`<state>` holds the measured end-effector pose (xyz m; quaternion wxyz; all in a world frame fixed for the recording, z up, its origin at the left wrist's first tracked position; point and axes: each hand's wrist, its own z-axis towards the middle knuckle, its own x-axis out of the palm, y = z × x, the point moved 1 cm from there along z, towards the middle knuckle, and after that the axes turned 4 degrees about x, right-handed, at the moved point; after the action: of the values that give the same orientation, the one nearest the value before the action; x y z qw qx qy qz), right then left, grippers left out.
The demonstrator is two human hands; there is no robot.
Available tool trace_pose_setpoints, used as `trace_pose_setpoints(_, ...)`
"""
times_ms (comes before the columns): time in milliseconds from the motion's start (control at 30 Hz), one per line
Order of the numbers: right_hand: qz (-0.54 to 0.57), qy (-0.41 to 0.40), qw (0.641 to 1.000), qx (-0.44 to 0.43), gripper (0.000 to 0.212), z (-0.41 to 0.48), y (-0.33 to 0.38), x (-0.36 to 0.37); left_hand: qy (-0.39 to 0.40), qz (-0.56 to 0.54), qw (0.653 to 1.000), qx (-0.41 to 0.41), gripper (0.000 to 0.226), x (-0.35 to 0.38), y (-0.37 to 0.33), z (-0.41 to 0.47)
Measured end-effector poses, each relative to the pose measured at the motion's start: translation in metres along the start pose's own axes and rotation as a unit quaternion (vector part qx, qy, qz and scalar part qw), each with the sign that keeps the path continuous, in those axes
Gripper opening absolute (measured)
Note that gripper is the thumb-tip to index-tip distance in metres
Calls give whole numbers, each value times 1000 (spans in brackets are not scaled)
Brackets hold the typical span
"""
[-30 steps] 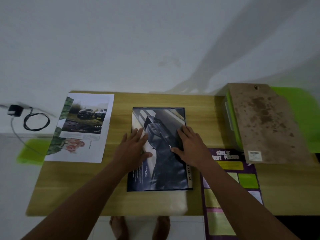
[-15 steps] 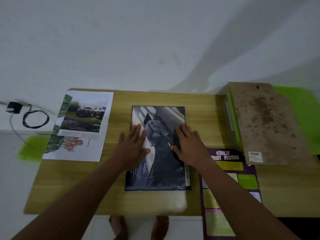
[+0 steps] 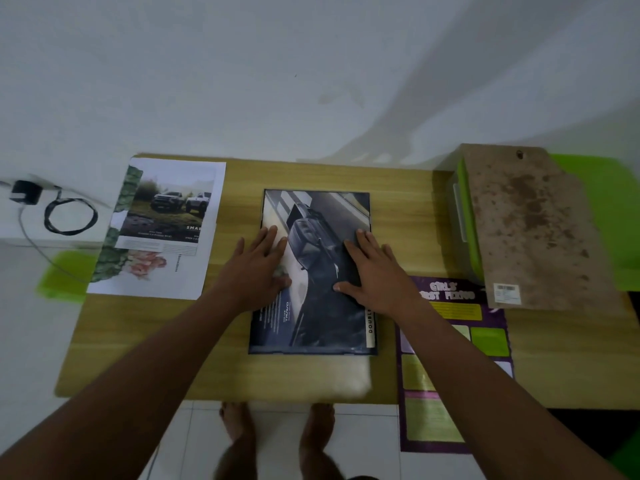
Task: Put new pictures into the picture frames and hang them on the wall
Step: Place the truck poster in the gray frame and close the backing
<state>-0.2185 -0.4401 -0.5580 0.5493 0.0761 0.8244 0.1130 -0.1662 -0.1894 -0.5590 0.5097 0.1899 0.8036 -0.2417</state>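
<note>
Picture frame (image 3: 313,353) lies flat at table (image 3: 408,209) centre, long sides running 12–6, dark truck picture (image 3: 322,317) inside it.

L hand (image 3: 258,271): palm down, fingers straight and slightly spread, pressing on picture's 9 o'clock side.

R hand (image 3: 375,271): likewise flat and spread, on 3 o'clock side, thumb pointing toward 9. Nothing pinched.

Loose prints (image 3: 166,216) at 10 o'clock of frame, apart from it.

Purple poster (image 3: 450,341) at 4 o'clock, overhanging near table edge.

Stained backing board (image 3: 530,230) at 2 o'clock, resting on green box (image 3: 467,216).

Charger w/ coiled cable (image 3: 26,194) off table, far 9–10 o'clock.
</note>
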Motion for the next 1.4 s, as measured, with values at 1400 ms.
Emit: trace_pose_setpoints(1400, 89, -106, 945, 298, 51, -119, -282, -150, -149, -268, 951, -40, 52, -95, -309, 138)
